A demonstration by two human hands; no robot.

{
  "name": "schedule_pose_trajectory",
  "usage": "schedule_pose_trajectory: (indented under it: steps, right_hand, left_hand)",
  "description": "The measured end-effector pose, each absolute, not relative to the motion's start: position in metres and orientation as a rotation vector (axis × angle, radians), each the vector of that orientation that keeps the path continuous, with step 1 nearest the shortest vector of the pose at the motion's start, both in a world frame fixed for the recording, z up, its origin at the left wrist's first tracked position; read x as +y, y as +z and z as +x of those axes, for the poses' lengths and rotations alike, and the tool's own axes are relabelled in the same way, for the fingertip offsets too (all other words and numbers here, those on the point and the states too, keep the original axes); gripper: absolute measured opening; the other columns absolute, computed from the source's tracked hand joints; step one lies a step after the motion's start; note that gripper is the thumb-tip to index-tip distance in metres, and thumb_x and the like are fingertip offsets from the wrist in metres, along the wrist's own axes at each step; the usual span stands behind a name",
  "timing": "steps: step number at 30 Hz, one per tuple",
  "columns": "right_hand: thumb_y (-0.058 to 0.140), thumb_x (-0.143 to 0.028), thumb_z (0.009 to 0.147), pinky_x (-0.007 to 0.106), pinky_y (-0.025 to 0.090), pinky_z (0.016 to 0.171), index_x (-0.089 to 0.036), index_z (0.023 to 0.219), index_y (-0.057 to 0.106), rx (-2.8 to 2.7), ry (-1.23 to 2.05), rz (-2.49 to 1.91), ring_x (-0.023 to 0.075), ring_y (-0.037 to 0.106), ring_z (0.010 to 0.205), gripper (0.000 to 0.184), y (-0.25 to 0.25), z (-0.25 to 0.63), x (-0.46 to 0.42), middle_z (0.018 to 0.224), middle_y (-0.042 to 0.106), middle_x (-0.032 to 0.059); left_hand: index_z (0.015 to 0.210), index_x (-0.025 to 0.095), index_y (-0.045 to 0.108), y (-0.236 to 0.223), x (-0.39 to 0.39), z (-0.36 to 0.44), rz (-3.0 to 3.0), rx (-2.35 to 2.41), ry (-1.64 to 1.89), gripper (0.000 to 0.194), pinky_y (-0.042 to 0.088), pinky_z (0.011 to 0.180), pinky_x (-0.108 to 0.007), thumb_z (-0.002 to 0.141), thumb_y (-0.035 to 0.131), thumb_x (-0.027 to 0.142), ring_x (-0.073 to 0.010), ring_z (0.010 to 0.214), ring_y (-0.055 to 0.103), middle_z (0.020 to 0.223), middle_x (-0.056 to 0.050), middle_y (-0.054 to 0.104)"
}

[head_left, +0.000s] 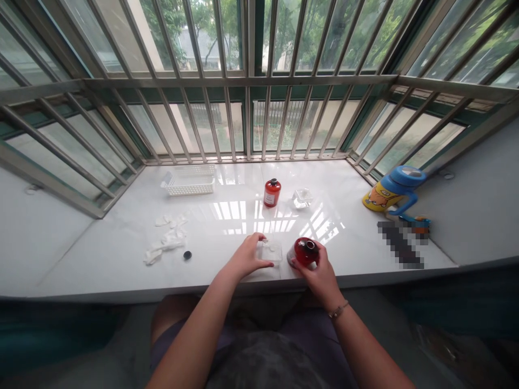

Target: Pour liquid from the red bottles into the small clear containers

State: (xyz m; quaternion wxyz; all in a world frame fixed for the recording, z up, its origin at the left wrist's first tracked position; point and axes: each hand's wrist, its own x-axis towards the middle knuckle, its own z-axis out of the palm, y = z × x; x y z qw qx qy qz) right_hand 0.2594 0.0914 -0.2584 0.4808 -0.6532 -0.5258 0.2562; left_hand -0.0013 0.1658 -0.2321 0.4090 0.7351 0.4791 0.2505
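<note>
My right hand (320,270) is wrapped round a red bottle (306,249) near the sill's front edge. The bottle's neck has no cap on it. Just left of it, my left hand (247,256) grips a small clear square glass container (272,250) between thumb and fingers. A loose black cap (187,255) lies to the left of that hand. Farther back stand a second red bottle (272,194), with a black cap on and a white label, and another clear glass container (302,198).
White gloves (170,239) lie crumpled at the left. Behind them is a white perforated basket (190,186). A yellow and blue thermos cup (385,192) stands at the right, near a blurred-out dark object (399,244). Metal bars (265,119) line the window behind the white sill.
</note>
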Motion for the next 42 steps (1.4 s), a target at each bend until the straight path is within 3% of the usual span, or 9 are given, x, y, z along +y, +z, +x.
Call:
schedule_pose_trajectory:
  steps: [4, 11, 19, 25, 35, 42]
  right_hand:
    - [0.087, -0.068, 0.074, 0.055, 0.058, 0.102, -0.023, 0.14, 0.055, -1.306, 0.607, -1.572, 0.0337, 0.073, 0.111, 0.086, -0.261, 0.261, 0.091, 0.13, 0.072, 0.0147]
    - [0.085, -0.06, 0.082, 0.054, 0.058, 0.106, -0.025, 0.143, 0.055, -1.592, 0.424, -1.54, 0.034, 0.068, 0.124, 0.076, -0.246, 0.264, 0.083, 0.137, 0.067, 0.0132]
    - [0.083, -0.042, 0.087, 0.052, 0.06, 0.105, -0.029, 0.147, 0.051, -1.778, 0.272, -1.404, 0.0337, 0.067, 0.127, 0.07, -0.218, 0.255, 0.077, 0.137, 0.067, 0.011]
    - [0.079, -0.024, 0.089, 0.059, 0.056, 0.108, -0.032, 0.154, 0.048, -1.938, 0.003, -1.313, 0.036, 0.065, 0.127, 0.072, -0.195, 0.248, 0.081, 0.138, 0.067, 0.0119]
    - [0.075, -0.027, 0.096, 0.061, 0.042, 0.121, -0.035, 0.156, 0.049, -2.101, -0.142, -1.238, 0.0327, 0.065, 0.129, 0.067, -0.177, 0.247, 0.091, 0.139, 0.068, 0.0096]
    - [0.068, -0.02, 0.098, 0.06, 0.04, 0.123, -0.037, 0.156, 0.049, -2.175, -0.202, -1.205, 0.0319, 0.063, 0.134, 0.063, -0.167, 0.249, 0.092, 0.14, 0.068, 0.0081]
  left_hand:
    - [0.131, 0.026, 0.058, -0.228, 0.153, -0.006, 1.851, 1.228, 0.712, 0.071, 0.048, 0.117, -0.046, 0.072, 0.096, 0.037, -0.0307, 0.132, 0.061, 0.137, -0.008, 0.064]
    - [0.139, 0.029, 0.056, -0.205, 0.125, -0.02, 1.788, 1.225, 0.856, 0.076, 0.048, 0.122, -0.05, 0.076, 0.095, 0.045, -0.0309, 0.138, 0.062, 0.143, -0.008, 0.065]
    - [0.139, 0.032, 0.059, -0.192, 0.096, -0.026, 1.758, 1.237, 0.906, 0.074, 0.06, 0.109, -0.048, 0.076, 0.096, 0.043, -0.0292, 0.128, 0.067, 0.142, -0.006, 0.065]
    - [0.136, 0.03, 0.061, -0.179, 0.081, -0.023, 1.728, 1.271, 0.951, 0.071, 0.065, 0.101, -0.047, 0.076, 0.096, 0.043, -0.0299, 0.125, 0.068, 0.138, -0.007, 0.066]
    - [0.138, 0.032, 0.059, -0.178, 0.079, -0.022, 1.766, 1.242, 1.013, 0.07, 0.065, 0.103, -0.048, 0.079, 0.094, 0.039, -0.0293, 0.128, 0.065, 0.138, -0.007, 0.063]
    - [0.138, 0.032, 0.06, -0.178, 0.078, -0.022, 1.743, 1.255, 1.009, 0.069, 0.065, 0.103, -0.048, 0.079, 0.094, 0.039, -0.0286, 0.125, 0.067, 0.138, -0.007, 0.063]
